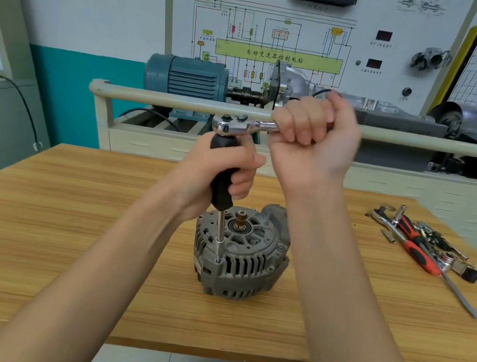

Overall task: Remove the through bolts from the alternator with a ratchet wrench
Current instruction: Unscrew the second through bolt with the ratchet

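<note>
- The alternator [239, 253] stands at centre frame on the wooden table [67, 215].
- The left hand [219, 174] grips the black extension handle [222, 184], upright over a bolt at the alternator's rim.
- The right hand [311, 136] is wrapped round the ratchet wrench [234, 124] handle.
- Loose tools [422, 243] lie at right.

The alternator [239, 252] stands mid-desk [62, 246], a pile of hand tools [422, 243] lying to its right, a training bench [267, 154] behind.
</note>
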Motion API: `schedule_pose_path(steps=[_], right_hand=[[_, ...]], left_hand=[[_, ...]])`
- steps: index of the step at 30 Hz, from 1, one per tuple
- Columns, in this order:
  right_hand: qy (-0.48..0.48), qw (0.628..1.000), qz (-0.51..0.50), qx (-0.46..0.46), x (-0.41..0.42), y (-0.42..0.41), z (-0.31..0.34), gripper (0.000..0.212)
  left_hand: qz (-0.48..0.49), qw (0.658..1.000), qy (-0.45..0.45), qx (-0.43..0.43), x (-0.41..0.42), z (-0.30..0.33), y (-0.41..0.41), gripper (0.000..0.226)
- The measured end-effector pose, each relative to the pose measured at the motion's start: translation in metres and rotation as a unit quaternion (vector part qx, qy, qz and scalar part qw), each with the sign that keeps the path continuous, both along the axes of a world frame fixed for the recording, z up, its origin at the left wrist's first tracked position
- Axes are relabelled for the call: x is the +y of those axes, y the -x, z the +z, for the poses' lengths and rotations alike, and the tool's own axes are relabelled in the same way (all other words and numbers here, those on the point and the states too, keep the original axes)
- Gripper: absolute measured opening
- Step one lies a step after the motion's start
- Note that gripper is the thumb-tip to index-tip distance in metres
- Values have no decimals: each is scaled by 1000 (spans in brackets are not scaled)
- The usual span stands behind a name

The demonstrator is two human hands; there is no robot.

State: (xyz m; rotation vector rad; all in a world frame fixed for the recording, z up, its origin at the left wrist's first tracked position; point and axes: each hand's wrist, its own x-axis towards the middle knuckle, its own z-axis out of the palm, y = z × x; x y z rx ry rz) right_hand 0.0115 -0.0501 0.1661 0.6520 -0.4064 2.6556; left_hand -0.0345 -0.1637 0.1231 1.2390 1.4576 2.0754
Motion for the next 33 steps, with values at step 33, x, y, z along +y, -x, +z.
schedule_pose_path(steps=[33], right_hand=[[28, 986, 153, -60, 11, 38, 3, 66]], left_hand=[[73, 997, 21, -19, 11, 5, -6, 46]])
